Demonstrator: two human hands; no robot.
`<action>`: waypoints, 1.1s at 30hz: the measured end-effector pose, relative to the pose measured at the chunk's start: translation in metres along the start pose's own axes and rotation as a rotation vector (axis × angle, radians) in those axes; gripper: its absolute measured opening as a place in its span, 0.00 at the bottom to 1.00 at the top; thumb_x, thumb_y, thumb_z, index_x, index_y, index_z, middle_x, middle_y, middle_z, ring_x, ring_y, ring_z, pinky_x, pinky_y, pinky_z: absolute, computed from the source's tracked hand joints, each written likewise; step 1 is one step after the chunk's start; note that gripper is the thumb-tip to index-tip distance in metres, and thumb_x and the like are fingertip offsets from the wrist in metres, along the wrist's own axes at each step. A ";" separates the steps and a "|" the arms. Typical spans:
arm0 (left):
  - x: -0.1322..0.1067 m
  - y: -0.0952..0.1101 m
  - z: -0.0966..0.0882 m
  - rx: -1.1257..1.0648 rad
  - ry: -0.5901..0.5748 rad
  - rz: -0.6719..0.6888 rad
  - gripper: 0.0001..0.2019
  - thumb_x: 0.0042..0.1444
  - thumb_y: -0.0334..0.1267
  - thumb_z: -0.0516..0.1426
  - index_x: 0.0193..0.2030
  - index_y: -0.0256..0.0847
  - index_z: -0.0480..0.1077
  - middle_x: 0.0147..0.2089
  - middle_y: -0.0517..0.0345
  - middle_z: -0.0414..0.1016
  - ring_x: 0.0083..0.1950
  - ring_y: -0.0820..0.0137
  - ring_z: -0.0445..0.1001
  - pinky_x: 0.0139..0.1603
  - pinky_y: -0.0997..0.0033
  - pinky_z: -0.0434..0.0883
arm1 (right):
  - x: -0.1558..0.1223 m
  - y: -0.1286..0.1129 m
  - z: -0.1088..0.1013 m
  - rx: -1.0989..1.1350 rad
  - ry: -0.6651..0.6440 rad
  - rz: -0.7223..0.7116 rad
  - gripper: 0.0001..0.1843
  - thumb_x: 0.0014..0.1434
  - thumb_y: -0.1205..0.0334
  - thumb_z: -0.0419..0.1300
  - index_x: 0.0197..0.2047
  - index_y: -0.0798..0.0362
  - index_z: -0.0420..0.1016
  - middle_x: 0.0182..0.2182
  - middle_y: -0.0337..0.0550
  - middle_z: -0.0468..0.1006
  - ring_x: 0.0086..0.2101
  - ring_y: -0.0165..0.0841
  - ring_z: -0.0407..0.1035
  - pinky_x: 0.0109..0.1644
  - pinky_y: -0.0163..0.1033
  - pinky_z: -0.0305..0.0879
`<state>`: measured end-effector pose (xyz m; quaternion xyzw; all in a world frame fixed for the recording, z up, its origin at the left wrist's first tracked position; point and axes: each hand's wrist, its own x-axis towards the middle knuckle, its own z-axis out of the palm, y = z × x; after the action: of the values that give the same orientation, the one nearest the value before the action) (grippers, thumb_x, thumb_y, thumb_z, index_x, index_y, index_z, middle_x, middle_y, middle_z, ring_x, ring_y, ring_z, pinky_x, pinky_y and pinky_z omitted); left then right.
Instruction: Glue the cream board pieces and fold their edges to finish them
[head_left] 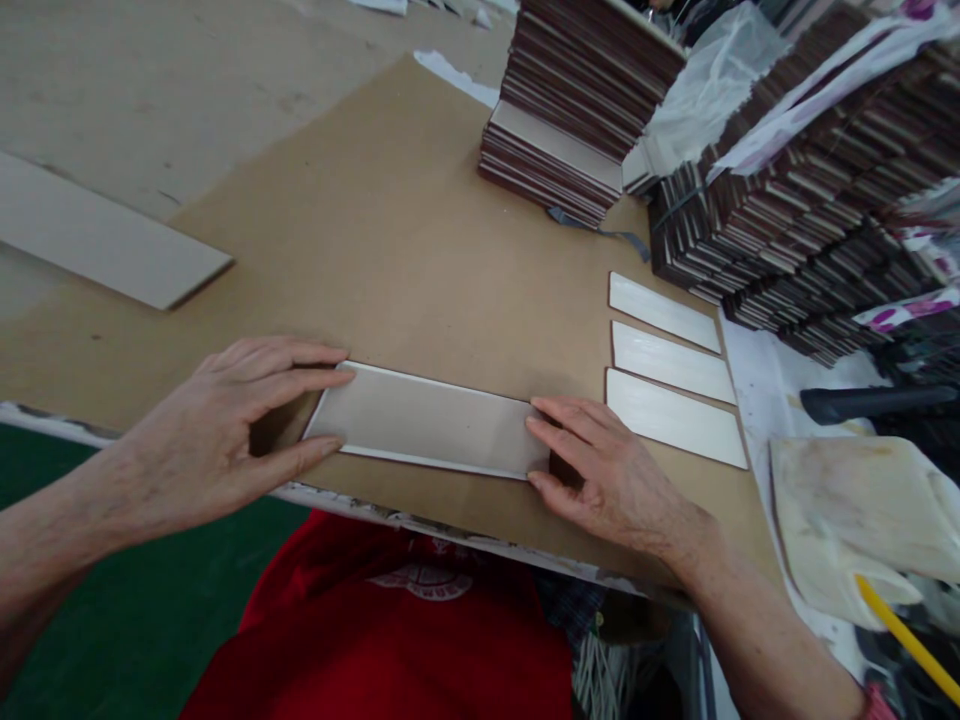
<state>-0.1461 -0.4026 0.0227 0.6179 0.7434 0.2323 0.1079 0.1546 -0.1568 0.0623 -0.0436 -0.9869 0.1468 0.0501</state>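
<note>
A long, flat grey panel with pale edges [431,420] lies near the front edge of the brown-covered table [420,240]. My left hand [247,425] grips its left end, thumb on the near edge and fingers on the far edge. At the other end, my right hand [600,465] holds the panel the same way, fingertips on the far corner and thumb on the near one. To the right of my right hand lie three white-faced strips, the closest one [671,418] nearly beside my knuckles.
Tall stacks of dark-edged panels [817,190] stand at the back right, with another pile [577,90] left of them. A long grey board [97,230] lies at the left. A stained cream pad [862,510] and a yellow stick [907,635] are at the right.
</note>
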 end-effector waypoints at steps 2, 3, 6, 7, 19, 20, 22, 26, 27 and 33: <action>0.000 0.001 0.000 0.001 -0.001 0.004 0.23 0.62 0.48 0.61 0.62 0.49 0.67 0.68 0.52 0.67 0.68 0.53 0.65 0.71 0.47 0.60 | 0.000 0.000 0.000 -0.002 -0.011 -0.004 0.21 0.64 0.62 0.61 0.60 0.55 0.72 0.61 0.58 0.74 0.59 0.48 0.69 0.62 0.61 0.69; 0.000 0.002 0.000 0.005 -0.004 -0.004 0.23 0.62 0.48 0.60 0.62 0.49 0.67 0.68 0.52 0.67 0.68 0.53 0.65 0.71 0.47 0.60 | -0.001 0.000 -0.001 -0.004 -0.014 -0.007 0.21 0.65 0.61 0.61 0.60 0.55 0.72 0.61 0.58 0.74 0.60 0.48 0.69 0.62 0.61 0.69; 0.001 0.008 -0.003 0.030 -0.030 -0.036 0.22 0.64 0.49 0.59 0.62 0.48 0.67 0.68 0.52 0.67 0.68 0.53 0.65 0.71 0.47 0.60 | -0.001 -0.001 -0.001 -0.015 -0.027 -0.002 0.21 0.66 0.61 0.60 0.61 0.56 0.72 0.62 0.58 0.74 0.60 0.48 0.69 0.63 0.61 0.68; 0.001 0.009 -0.003 0.040 -0.041 -0.047 0.21 0.64 0.48 0.59 0.62 0.48 0.66 0.68 0.52 0.67 0.68 0.53 0.65 0.71 0.47 0.60 | -0.001 -0.002 -0.002 -0.019 -0.035 0.002 0.21 0.66 0.61 0.60 0.61 0.56 0.72 0.62 0.58 0.74 0.60 0.48 0.68 0.64 0.61 0.67; -0.003 -0.008 0.007 0.169 0.080 0.157 0.23 0.62 0.49 0.55 0.62 0.46 0.69 0.65 0.45 0.65 0.68 0.47 0.64 0.68 0.41 0.62 | -0.004 -0.007 -0.004 -0.130 -0.126 0.037 0.22 0.69 0.58 0.59 0.62 0.56 0.72 0.67 0.56 0.68 0.66 0.51 0.58 0.68 0.64 0.59; -0.003 -0.007 0.006 0.213 0.076 0.168 0.23 0.62 0.49 0.55 0.62 0.44 0.70 0.65 0.43 0.65 0.68 0.45 0.64 0.68 0.40 0.62 | -0.003 -0.009 -0.004 -0.142 -0.135 0.037 0.22 0.69 0.58 0.59 0.62 0.57 0.72 0.66 0.55 0.69 0.65 0.51 0.59 0.68 0.63 0.59; -0.003 -0.005 0.003 0.299 0.033 0.191 0.25 0.62 0.49 0.54 0.63 0.41 0.69 0.63 0.41 0.68 0.66 0.43 0.65 0.67 0.39 0.63 | -0.001 -0.013 -0.005 -0.154 -0.162 0.022 0.22 0.69 0.58 0.58 0.62 0.61 0.72 0.63 0.57 0.72 0.61 0.49 0.63 0.67 0.59 0.62; 0.002 -0.002 0.000 0.430 -0.086 0.306 0.25 0.64 0.50 0.51 0.64 0.45 0.70 0.60 0.46 0.73 0.62 0.49 0.69 0.72 0.40 0.58 | 0.011 -0.031 -0.005 -0.213 -0.222 0.033 0.25 0.70 0.54 0.57 0.61 0.65 0.72 0.55 0.62 0.75 0.56 0.49 0.68 0.62 0.55 0.67; 0.004 0.002 -0.001 0.465 -0.094 0.334 0.26 0.64 0.51 0.50 0.65 0.48 0.69 0.59 0.46 0.73 0.62 0.49 0.70 0.74 0.39 0.54 | 0.015 -0.036 -0.004 -0.232 -0.232 0.053 0.28 0.70 0.50 0.57 0.63 0.63 0.71 0.53 0.61 0.76 0.54 0.50 0.68 0.60 0.55 0.69; 0.009 0.034 0.005 0.586 -0.090 0.363 0.45 0.48 0.81 0.50 0.68 0.61 0.66 0.51 0.45 0.75 0.60 0.38 0.71 0.73 0.27 0.48 | 0.027 -0.054 0.005 -0.273 -0.240 0.106 0.42 0.62 0.30 0.60 0.70 0.47 0.65 0.47 0.54 0.76 0.48 0.50 0.69 0.50 0.54 0.71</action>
<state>-0.1166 -0.3885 0.0357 0.7544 0.6510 -0.0033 -0.0844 0.1236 -0.2071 0.0757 -0.0840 -0.9929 0.0181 -0.0822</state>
